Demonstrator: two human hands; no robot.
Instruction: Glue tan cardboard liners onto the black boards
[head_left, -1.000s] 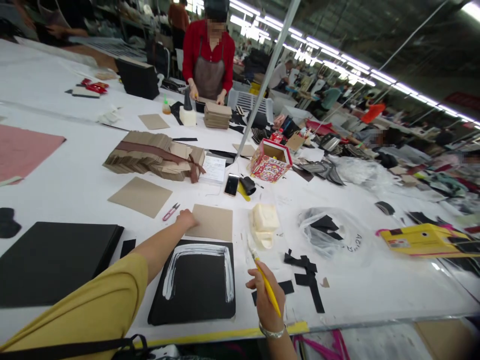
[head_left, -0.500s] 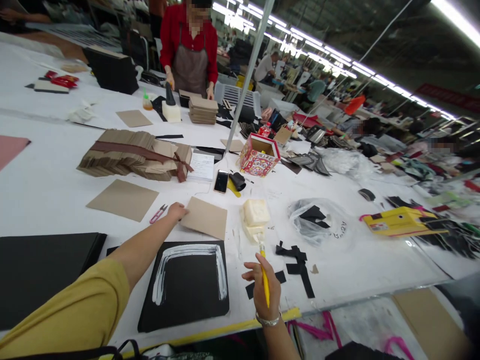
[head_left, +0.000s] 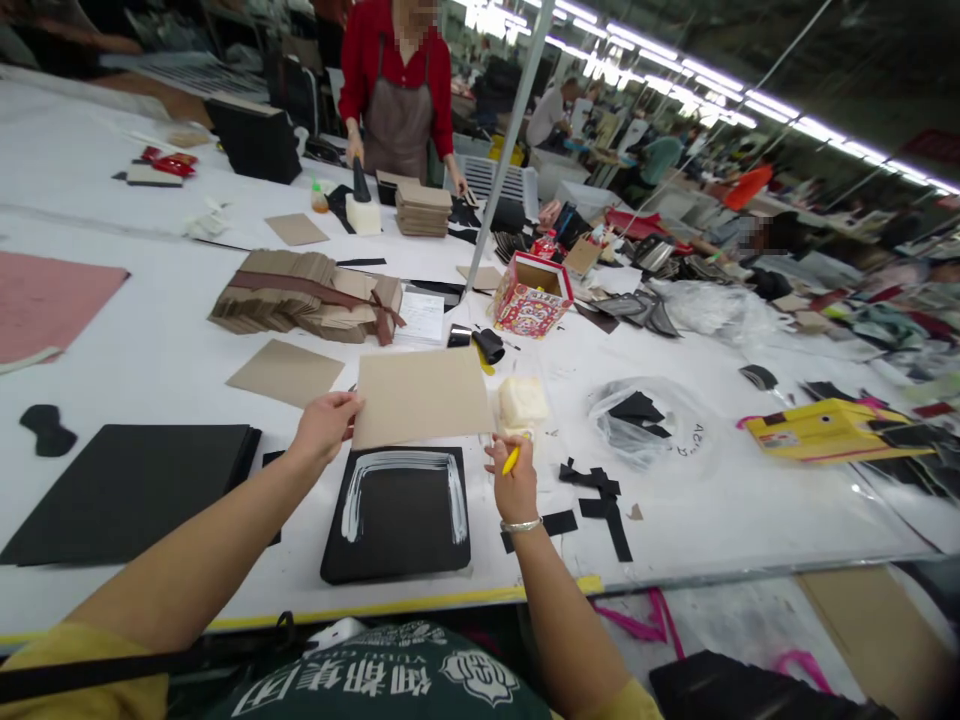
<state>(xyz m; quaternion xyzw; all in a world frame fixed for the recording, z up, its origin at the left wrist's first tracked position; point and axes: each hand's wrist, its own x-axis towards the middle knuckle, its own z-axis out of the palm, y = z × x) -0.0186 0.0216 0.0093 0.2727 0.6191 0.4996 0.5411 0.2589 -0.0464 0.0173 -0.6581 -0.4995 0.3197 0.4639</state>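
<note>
Brown cardboard sheet up off the table, above the glue-edged black square panel.
Left hand pinches the sheet's left edge; right hand grips a yellow brush, fingers curled; red patterned paper box stands open, contents unclear; clear plastic bag holds black scraps.

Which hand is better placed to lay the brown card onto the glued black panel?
Left hand: it grips the brown card above the black panel; right hand holds a yellow brush.
</note>
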